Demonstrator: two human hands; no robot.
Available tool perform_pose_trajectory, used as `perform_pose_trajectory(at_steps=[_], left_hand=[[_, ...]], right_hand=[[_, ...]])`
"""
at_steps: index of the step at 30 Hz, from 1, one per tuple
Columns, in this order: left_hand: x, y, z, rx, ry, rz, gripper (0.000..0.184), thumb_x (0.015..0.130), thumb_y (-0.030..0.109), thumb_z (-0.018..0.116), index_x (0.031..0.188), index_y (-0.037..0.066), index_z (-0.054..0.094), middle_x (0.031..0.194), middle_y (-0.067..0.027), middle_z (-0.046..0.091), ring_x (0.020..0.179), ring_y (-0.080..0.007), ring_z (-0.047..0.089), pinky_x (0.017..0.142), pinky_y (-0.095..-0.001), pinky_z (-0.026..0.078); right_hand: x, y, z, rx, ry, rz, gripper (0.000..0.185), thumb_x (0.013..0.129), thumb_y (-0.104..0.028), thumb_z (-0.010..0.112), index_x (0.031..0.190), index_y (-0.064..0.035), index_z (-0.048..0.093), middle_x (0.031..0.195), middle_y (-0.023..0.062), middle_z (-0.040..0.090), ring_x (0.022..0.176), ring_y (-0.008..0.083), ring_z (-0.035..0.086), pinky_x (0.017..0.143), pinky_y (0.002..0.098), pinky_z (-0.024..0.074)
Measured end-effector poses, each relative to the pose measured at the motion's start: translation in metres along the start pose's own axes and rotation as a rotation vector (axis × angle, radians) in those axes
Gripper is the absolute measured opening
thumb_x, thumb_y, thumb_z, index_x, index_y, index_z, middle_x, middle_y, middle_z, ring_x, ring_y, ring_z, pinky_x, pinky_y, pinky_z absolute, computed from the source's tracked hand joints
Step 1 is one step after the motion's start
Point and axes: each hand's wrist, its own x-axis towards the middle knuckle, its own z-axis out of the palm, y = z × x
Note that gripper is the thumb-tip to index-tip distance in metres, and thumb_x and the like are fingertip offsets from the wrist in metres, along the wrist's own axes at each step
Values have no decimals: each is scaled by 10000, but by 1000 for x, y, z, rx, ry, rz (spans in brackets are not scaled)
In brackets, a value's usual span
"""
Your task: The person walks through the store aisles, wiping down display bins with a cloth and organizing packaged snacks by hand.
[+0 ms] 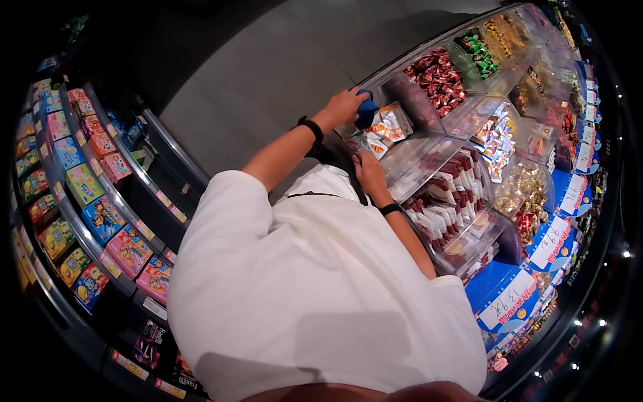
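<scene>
My left hand (pixel 344 108), with a black band at the wrist, is closed on a blue cloth-like thing (pixel 366 112) at the edge of the display. Just below the blue thing, a bin holds white and orange snack packets (pixel 387 128). My right hand (pixel 370 175), also with a black wristband, is at the near side of that bin. Its fingers are curled in at the bin's dark edge, and what they grip, if anything, is hidden. Beside it stands a clear bin of dark red and white packets (pixel 445 197).
More clear bins continue to the right, with red wrapped candies (pixel 439 80), green packets (pixel 477 50) and gold-wrapped sweets (pixel 522 191). Blue price signs (pixel 506 301) line their far side. Shelves of boxed snacks (pixel 84 184) stand on the left, beside a grey floor (pixel 248 87).
</scene>
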Motion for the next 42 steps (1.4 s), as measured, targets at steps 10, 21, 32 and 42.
perform_pose_trajectory(at_steps=[10, 21, 32, 42], left_hand=[[-44, -17, -21, -24, -193, -10, 487, 732, 162, 706, 1204, 169, 583, 1102, -148, 586, 989, -370, 626, 826, -465, 522], [73, -8, 19, 19, -62, 129, 492, 730, 130, 737, 1186, 167, 558, 1127, -146, 574, 996, -398, 611, 836, -484, 520], [63, -30, -18, -212, -304, 225, 495, 727, 189, 761, 1181, 151, 566, 1161, -158, 558, 1024, -392, 599, 847, -474, 506], [103, -61, -43, -187, -655, 507, 562, 747, 263, 766, 1269, 256, 559, 1176, -139, 509, 1028, -382, 592, 849, -448, 513]], right_hand=[[-5, 2, -1, -9, 14, -20, 187, 894, -171, 600, 999, -20, 563, 930, 189, 603, 882, 396, 593, 740, 467, 477], [-6, -1, -6, -30, -16, 72, 169, 882, -189, 610, 982, -60, 568, 944, 148, 616, 896, 363, 609, 757, 454, 497], [1, -7, -11, -72, -56, 292, 282, 755, -193, 737, 973, -77, 600, 980, 109, 609, 962, 310, 607, 789, 422, 511], [19, -20, -18, -147, -130, 465, 338, 680, -234, 788, 926, -100, 598, 921, 74, 569, 946, 287, 585, 764, 416, 505]])
